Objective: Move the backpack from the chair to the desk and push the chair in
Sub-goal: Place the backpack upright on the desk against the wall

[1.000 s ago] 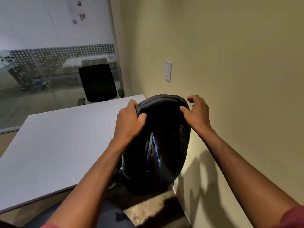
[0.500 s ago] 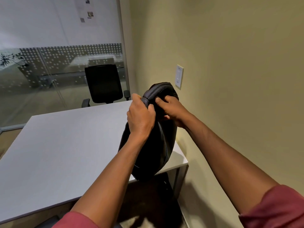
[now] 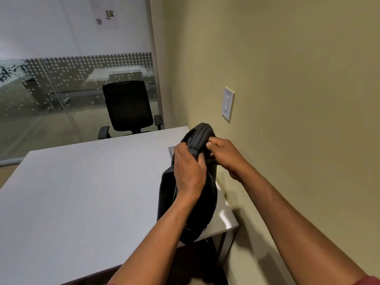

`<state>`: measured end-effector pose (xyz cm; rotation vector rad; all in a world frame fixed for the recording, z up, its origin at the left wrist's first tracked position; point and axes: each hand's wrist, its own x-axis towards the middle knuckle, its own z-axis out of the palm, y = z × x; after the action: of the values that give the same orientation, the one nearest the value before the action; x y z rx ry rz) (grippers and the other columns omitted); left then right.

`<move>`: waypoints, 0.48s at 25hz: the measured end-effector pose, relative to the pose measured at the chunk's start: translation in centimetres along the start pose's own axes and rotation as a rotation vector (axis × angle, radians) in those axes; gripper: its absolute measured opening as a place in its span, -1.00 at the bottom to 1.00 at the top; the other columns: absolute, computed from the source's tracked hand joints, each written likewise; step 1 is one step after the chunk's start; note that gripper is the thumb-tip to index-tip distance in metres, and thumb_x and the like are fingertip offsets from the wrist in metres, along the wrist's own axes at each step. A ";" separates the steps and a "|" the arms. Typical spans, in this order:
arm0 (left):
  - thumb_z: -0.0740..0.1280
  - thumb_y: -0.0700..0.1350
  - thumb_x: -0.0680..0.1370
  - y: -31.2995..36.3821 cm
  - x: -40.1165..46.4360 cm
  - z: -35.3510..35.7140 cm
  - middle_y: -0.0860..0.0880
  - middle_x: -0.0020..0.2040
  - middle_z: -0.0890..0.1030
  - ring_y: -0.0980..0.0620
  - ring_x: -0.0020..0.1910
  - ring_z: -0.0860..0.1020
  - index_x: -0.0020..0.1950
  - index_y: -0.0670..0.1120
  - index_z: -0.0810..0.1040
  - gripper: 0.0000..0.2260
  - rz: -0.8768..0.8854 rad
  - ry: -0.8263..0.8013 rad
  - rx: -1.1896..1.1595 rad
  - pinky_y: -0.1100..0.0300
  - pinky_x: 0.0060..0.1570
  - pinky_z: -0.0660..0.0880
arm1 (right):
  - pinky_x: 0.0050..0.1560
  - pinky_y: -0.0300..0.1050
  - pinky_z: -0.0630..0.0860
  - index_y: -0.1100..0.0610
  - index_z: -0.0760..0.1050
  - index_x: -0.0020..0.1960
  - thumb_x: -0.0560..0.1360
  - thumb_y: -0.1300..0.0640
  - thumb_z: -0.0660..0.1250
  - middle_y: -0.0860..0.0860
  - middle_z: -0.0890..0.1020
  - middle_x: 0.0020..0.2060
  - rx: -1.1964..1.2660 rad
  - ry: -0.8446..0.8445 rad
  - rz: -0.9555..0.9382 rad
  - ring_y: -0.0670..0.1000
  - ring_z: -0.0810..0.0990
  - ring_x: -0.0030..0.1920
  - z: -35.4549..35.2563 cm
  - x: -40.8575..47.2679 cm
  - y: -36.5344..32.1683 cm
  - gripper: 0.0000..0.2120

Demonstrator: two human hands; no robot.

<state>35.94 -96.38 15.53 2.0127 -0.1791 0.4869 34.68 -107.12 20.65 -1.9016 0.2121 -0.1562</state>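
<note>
Since a second ago the black backpack [image 3: 188, 202] has come up and across from low beside the wall to the desk's near right corner, and both hands have slid together at its top.

Furthest left, the grey desk [image 3: 82, 192] lies bare, so nothing blocks a place to set the bag down. Beyond its far edge a black office chair [image 3: 127, 108] stands against the dotted glass partition [image 3: 61, 83]; the chair the task means is not in view here, probably below the frame near the person.

Moving right, the left hand [image 3: 190, 168] has its fingers curled tight round the bunched top of the backpack, gripping from the near side. The backpack hangs upright, its lower end overlapping the desk's front edge; whether it rests on the top yet I cannot tell. Held by the top, its weight likely hangs straight for lowering.

Next, the right hand [image 3: 224, 156] pinches the same top from the wall side, fingers closed on the fabric. Just beyond it the beige wall [image 3: 298, 99] with a light switch [image 3: 227, 103] crowds the right elbow, leaving little room there.
</note>
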 end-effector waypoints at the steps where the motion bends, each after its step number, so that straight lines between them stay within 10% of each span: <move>1: 0.34 -0.03 0.57 -0.4 0.1 0.4 -0.01 0.15 0.45 -0.09 0.07 0.57 0.23 -0.05 0.33 -0.69 -0.025 0.010 -0.014 -0.09 0.04 0.62 | 0.04 0.00 0.51 0.08 0.62 0.05 0.57 0.10 0.25 0.02 0.65 -0.09 -0.062 0.067 -0.016 0.03 0.60 -0.09 0.1 -0.5 0.9 -0.82; 12: 0.39 0.12 0.55 0.6 2.5 3.1 -0.06 0.07 0.42 -0.04 -0.05 0.50 0.13 -0.12 0.34 -0.61 -0.188 0.010 -0.063 0.09 -0.08 0.50 | 0.50 -0.03 0.29 0.05 -0.16 0.63 0.48 -0.01 0.44 0.01 0.03 0.63 -0.521 0.227 -0.028 0.05 0.16 0.58 5.5 -6.6 9.0 -0.03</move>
<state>38.87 -99.18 15.78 1.9427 0.0011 0.3674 28.74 -103.54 10.30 -2.4047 0.4108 -0.3649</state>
